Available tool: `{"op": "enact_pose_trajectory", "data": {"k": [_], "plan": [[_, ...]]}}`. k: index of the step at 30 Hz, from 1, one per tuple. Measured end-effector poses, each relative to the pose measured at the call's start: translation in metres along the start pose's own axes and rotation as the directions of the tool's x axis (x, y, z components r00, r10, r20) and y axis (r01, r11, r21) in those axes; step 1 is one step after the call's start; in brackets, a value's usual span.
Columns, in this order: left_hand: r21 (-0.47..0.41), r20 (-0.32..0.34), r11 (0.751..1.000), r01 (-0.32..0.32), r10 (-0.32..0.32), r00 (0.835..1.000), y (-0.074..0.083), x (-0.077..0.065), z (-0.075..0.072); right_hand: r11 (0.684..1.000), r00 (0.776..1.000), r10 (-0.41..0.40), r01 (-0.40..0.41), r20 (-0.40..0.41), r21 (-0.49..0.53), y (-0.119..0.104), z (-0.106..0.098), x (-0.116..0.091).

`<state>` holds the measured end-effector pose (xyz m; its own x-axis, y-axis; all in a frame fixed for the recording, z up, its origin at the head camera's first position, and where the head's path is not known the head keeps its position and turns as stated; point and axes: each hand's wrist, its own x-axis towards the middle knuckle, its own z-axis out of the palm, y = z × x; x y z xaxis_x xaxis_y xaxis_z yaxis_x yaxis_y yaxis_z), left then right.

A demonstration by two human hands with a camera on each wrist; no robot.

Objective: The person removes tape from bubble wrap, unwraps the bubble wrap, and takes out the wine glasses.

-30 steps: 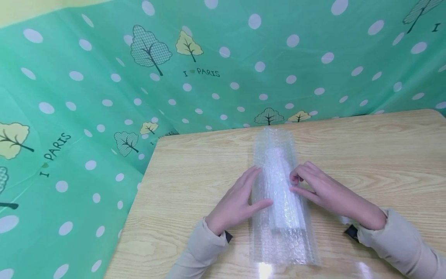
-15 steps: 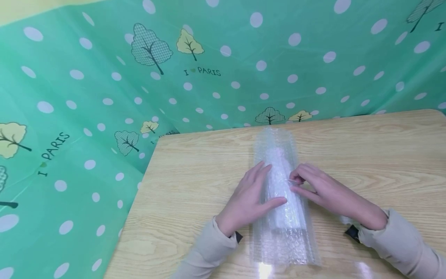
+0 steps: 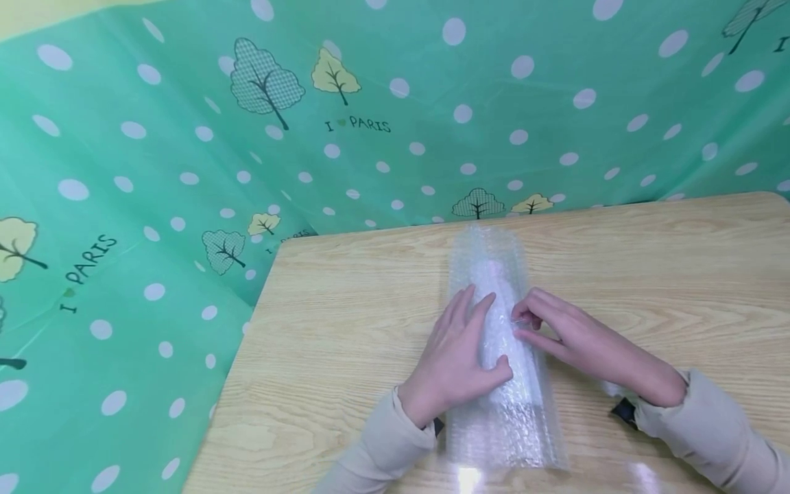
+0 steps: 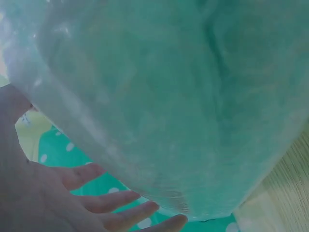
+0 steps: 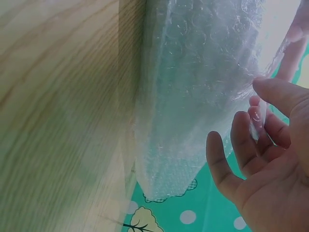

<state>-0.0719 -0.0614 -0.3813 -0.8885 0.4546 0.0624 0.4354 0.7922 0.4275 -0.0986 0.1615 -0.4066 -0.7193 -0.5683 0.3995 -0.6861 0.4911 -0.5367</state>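
The left grip (image 3: 453,360) has shifted rightward: in the head view we see it spread wide over the bubble-wrapped package (image 3: 515,429) on the worktop (image 3: 321,329). Left wrist view: the package beside its fingers (image 4: 111,201). Right wrist view: the right grip (image 5: 275,179) pinches a clear strip (image 5: 254,128).

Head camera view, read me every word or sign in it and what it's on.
"I (heart) PARIS": green cloth, upper middle.
"I (heart) PARIS": cloth, left side, slanting.
"I": cloth, right edge of view.
Cloth, above table's far-left corner: too small.
Bubble wrap: none readable.
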Motion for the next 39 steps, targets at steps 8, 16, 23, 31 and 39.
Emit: {"op": "enact_pose_trajectory", "data": {"k": [8,16,23,31,39], "plan": [[-0.001,0.034,1.000,0.012,-0.012,0.999,0.000,-0.002,-0.002,1.000,1.000,0.015,-0.015,-0.009,0.006,0.001,0.001,-0.001],[-0.037,0.042,0.998,0.041,-0.039,0.998,-0.002,-0.003,-0.004,1.000,0.999,-0.025,0.026,-0.025,0.004,0.001,0.002,0.000],[-0.050,0.026,0.998,0.027,-0.025,0.999,-0.006,-0.004,-0.006,1.000,0.999,-0.030,0.030,-0.023,0.001,0.002,0.002,0.000],[-0.064,0.017,0.998,0.024,-0.023,1.000,-0.010,-0.007,-0.008,0.999,1.000,-0.019,0.018,-0.021,-0.044,0.002,0.002,-0.001],[-0.046,0.016,0.999,0.021,-0.020,1.000,-0.011,-0.006,-0.008,0.996,1.000,0.005,-0.007,-0.022,-0.086,0.002,0.002,-0.002]]}}
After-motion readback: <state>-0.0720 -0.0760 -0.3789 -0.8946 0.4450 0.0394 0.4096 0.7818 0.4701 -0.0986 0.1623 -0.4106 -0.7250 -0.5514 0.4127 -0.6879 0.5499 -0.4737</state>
